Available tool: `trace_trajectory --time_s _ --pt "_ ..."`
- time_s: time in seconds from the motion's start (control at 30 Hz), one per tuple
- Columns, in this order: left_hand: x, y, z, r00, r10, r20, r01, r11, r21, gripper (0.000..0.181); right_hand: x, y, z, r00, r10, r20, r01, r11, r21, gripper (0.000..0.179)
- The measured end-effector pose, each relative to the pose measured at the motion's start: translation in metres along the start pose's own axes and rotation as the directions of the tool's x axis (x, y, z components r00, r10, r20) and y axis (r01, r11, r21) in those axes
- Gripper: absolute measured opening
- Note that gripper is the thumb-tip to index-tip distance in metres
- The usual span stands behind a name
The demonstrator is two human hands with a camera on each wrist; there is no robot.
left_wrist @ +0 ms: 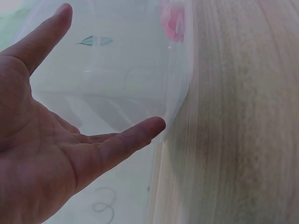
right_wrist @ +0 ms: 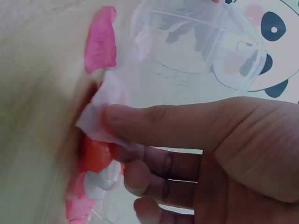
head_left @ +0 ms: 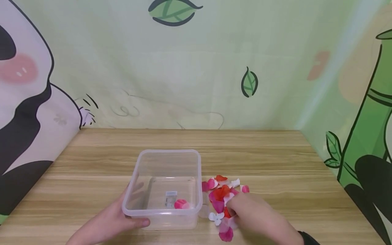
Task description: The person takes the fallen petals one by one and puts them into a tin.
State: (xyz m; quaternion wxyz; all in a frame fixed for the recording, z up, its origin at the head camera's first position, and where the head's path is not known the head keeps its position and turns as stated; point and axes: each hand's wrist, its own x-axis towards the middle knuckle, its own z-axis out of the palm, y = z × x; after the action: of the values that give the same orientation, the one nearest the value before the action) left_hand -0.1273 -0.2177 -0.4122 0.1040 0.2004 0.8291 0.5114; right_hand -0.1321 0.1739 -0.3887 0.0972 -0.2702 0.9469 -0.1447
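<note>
A clear plastic box [head_left: 162,219] without a lid stands on the table, with a pink petal [head_left: 181,204] and a small pale label-like patch [head_left: 171,198] showing at its bottom. My left hand [head_left: 114,217] steadies its left front corner. In the left wrist view the thumb and fingers [left_wrist: 126,142] are spread and nearly straight against the wall. Right of the box lies a loose pile of red, pink and white artificial petals [head_left: 218,205]. Over this pile my right hand [head_left: 254,211] pinches a pale pink petal [right_wrist: 103,112] between thumb and forefinger, clearest in the right wrist view.
The wooden table [head_left: 275,156] runs back to a fabric backdrop [head_left: 183,81] printed with leaves, a panda and bamboo. A white flower-shaped petal [head_left: 216,218] and a magenta petal [head_left: 226,234] lie at the pile's near side. A dark cuff [head_left: 307,238] rings the right wrist.
</note>
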Motion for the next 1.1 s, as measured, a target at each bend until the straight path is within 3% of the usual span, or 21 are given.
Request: trace_trajectory --time_s 0.17,0.47,0.7,0.8,0.97,1.1 --pt "0.000 0.000 0.000 1.000 -0.011 -0.001 0.011 1.000 0.000 0.123 0.003 0.002 -0.007 0.999 -0.034 -0.023 0.034 0.999 -0.006 0.028" --pt "0.001 0.000 -0.001 1.000 -0.008 0.011 0.009 1.000 -0.013 0.122 0.005 0.003 -0.019 0.979 -0.130 -0.156 0.124 0.991 -0.047 0.016" --pt "0.000 -0.003 0.001 0.998 0.061 -0.013 -0.061 0.998 0.010 0.121 0.005 -0.002 -0.026 0.965 -0.081 -0.249 0.069 0.996 -0.058 0.012" --pt "-0.001 -0.004 0.001 0.997 0.069 -0.019 -0.069 0.998 0.010 0.120 0.007 -0.006 -0.028 0.945 -0.074 -0.320 0.069 0.997 -0.027 0.016" --pt "0.000 -0.004 0.002 0.997 0.075 -0.024 -0.075 0.997 0.014 0.120 0.009 -0.012 -0.028 0.894 -0.087 -0.440 0.098 0.995 0.002 0.018" --pt "0.000 -0.005 0.002 0.996 0.086 -0.027 -0.085 0.996 0.019 0.119 0.011 -0.016 -0.027 0.838 -0.106 -0.535 0.135 0.991 0.015 0.020"
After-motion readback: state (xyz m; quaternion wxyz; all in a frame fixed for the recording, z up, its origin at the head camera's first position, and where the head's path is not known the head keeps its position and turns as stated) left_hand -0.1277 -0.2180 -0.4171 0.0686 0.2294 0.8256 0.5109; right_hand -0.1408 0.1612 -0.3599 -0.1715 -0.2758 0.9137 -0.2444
